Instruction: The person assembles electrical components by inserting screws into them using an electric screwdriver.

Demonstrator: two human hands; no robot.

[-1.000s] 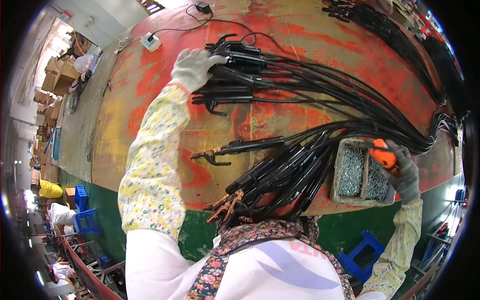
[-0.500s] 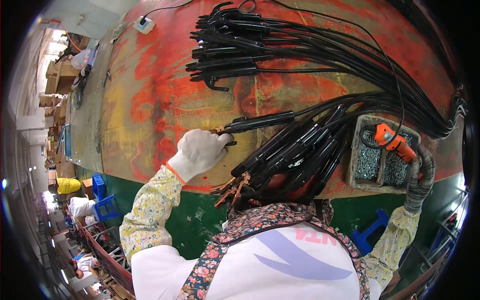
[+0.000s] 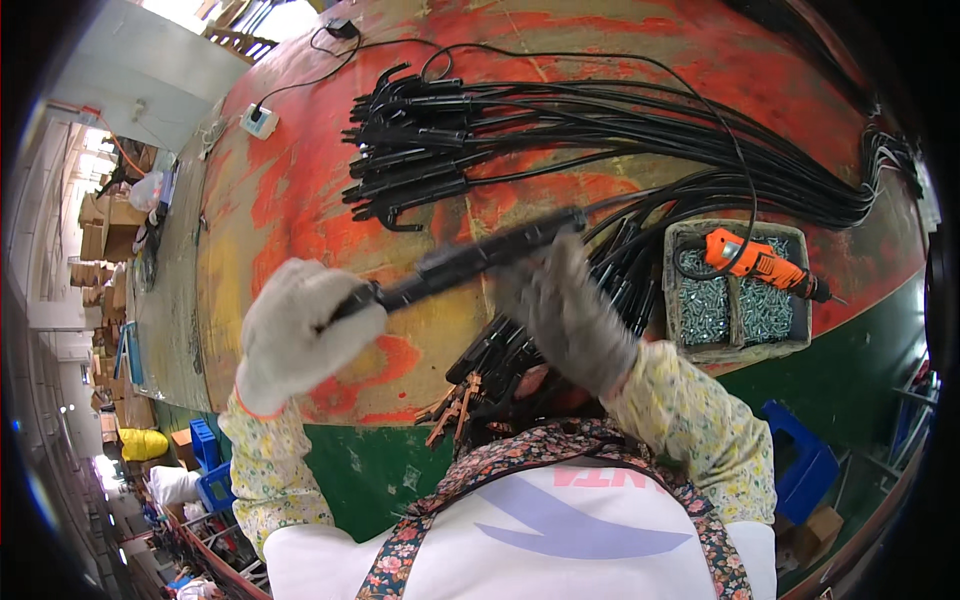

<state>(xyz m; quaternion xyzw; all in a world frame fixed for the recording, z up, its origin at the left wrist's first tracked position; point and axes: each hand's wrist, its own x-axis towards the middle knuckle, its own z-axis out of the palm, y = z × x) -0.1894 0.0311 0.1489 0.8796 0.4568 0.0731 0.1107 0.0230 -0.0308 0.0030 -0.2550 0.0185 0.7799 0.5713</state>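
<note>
A black welding electrode holder (image 3: 480, 255) slants over the table, raised off it and trailing a cable to the right. My left hand (image 3: 300, 325), in a white glove, is closed around its left end. My right hand (image 3: 575, 310), in a grey glove, is at the underside of the handle near the cable end; its fingers are smeared by motion. Below the right hand lie several more electrode holders (image 3: 490, 350), some with bare copper jaws (image 3: 455, 405). An orange electric screwdriver (image 3: 760, 262) rests on a two-part box of screws (image 3: 672, 335).
Another bunch of black electrode holders (image 3: 410, 150) lies at the far side, its cables running right. A thin black cord crosses the table from a white socket block (image 3: 260, 121) to the screwdriver. Blue plastic stools (image 3: 800, 460) stand on the green floor.
My right hand has let go of the screwdriver, which now lies on the screw box, and has come left to the electrode holder. My left hand has lifted that holder. The view has shifted.
</note>
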